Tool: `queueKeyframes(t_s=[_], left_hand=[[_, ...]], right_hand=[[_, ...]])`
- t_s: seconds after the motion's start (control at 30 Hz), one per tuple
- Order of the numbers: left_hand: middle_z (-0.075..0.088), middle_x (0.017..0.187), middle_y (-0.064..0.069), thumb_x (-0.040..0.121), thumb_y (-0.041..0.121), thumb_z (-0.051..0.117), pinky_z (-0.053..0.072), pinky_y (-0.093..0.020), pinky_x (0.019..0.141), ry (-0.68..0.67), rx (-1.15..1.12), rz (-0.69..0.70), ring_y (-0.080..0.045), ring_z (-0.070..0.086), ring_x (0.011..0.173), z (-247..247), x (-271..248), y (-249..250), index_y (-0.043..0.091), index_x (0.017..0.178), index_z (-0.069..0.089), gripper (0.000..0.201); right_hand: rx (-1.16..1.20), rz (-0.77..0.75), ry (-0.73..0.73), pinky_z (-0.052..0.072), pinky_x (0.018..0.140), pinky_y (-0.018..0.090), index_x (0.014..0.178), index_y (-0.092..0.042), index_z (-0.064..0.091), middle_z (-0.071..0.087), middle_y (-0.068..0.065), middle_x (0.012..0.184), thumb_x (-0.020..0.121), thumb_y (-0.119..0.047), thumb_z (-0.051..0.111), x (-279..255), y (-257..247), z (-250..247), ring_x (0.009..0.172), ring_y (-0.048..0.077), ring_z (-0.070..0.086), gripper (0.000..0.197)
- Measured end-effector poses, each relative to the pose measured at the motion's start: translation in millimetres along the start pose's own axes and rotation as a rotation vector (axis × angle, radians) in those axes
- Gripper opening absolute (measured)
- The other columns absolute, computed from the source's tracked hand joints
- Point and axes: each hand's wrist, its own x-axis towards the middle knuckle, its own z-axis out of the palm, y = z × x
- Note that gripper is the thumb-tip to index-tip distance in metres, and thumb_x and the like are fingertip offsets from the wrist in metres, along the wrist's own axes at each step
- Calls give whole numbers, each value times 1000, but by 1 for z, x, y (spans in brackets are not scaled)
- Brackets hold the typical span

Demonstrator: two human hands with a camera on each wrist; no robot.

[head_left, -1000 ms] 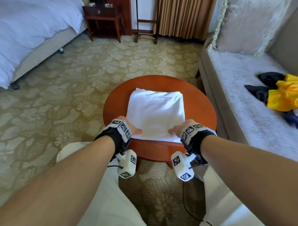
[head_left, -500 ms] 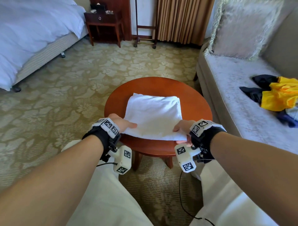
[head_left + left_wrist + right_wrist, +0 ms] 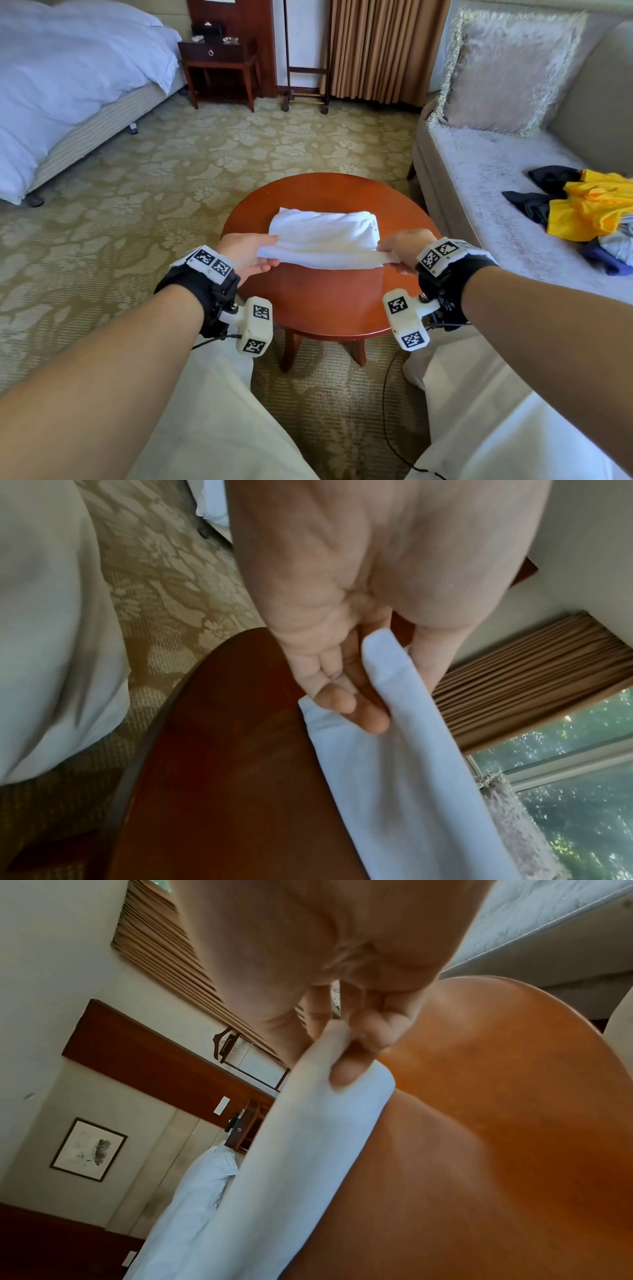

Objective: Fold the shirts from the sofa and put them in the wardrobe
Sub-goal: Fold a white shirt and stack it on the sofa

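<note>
A white shirt, partly folded, lies on the round wooden table. Its near edge is lifted off the tabletop. My left hand pinches the left near corner of the white shirt, thumb on top and fingers underneath. My right hand pinches the right near corner of the white shirt with curled fingers. A pile of shirts, yellow, dark and blue, lies on the sofa to the right.
A fringed cushion leans at the sofa's far end. The bed stands at the left, a dark nightstand and a wheeled rack at the back by the curtain. Patterned carpet surrounds the table.
Both hands have taken the shirt's near edge, lifted it off the table and carried it away from me over the rest of the shirt. The camera has risen and pulled back.
</note>
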Motion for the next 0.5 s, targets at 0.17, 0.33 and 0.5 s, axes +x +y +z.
queueKeyframes(t_s=[0.17,0.33,0.5], left_hand=[[68,113,-21,84,2,50,57,-32,75,-120,-205,-48,-29,73,90,-6,5,0,-7,118,59,36],[68,120,-15,76,-16,64,55,-33,95,-234,53,21,-22,68,109,-12,14,-5,2,124,64,51],[75,102,-11,70,-10,78,58,-28,81,-69,123,90,-24,70,100,-2,14,-4,10,100,75,36]], right_hand=[[172,59,14,44,50,27,92,-1,70,69,14,71,74,-9,69,-7,-2,-3,47,20,52,20],[335,34,-17,53,56,29,79,1,70,67,11,82,63,1,60,0,-5,-1,60,23,66,19],[178,-62,-51,56,89,41,75,-10,70,69,11,86,74,10,71,11,-2,-3,97,31,68,20]])
